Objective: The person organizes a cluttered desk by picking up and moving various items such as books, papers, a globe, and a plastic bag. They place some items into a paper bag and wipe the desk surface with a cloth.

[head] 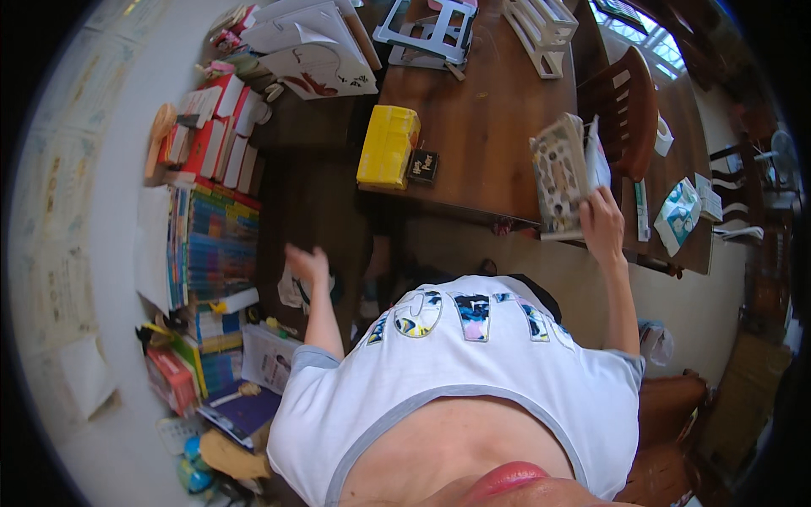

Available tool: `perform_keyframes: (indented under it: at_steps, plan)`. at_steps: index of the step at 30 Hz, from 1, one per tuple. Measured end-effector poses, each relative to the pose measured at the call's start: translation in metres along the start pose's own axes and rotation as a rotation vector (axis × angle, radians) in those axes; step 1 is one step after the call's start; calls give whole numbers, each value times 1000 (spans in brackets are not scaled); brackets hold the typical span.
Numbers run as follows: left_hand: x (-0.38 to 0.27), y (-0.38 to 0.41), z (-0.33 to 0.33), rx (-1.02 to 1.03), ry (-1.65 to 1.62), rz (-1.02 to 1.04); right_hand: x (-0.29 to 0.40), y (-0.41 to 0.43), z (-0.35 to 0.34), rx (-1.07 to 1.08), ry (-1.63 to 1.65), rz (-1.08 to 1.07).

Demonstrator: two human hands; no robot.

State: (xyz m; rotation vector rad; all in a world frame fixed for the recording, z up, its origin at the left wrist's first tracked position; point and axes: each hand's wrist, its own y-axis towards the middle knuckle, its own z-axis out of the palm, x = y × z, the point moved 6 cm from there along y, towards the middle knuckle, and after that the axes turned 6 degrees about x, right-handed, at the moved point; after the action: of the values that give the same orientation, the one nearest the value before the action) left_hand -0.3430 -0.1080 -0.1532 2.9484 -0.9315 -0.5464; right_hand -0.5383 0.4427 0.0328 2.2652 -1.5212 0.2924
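Observation:
My right hand [602, 218] grips the near edge of a patterned, flat item [561, 177], perhaps a pouch or book, at the right edge of the wooden desk [488, 127]. A white item [595, 155] stands up beside it, close to my fingers; whether I hold that too, I cannot tell. On the other side, my left hand [308, 263] is raised with fingers apart and nothing in it, near the books on the left. A yellow box [388, 147] and a small black box [423, 166] sit side by side at the desk's near left corner.
Stacked books [222, 237] line the wall at left. At the desk's back are a laptop stand [431, 32] and a white rack [545, 32]. A wooden chair [640, 120] stands at right, by a second table with a tissue pack [678, 215] and a tape roll [663, 136].

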Motion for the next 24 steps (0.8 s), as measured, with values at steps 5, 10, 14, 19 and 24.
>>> perform_keyframes:
  at_steps: [5, 10, 14, 19, 24]
  plan:
    - [-238, -85, -1, 323, -511, 758, -38, 25, 77, 65, -44, -41]
    - [-306, -96, 42, 55, -10, 537, -44, 21, 80, 47, 39, -12]
    - [-303, -71, 69, 219, -201, 309, -45, 17, 77, -18, 45, 4]
    - [-311, -95, 47, 1385, -1816, -25, -48, 17, 81, 8, 53, 64]
    - [-293, -92, -29, 1539, -2357, 82, -53, 17, 93, -15, -6, 53]
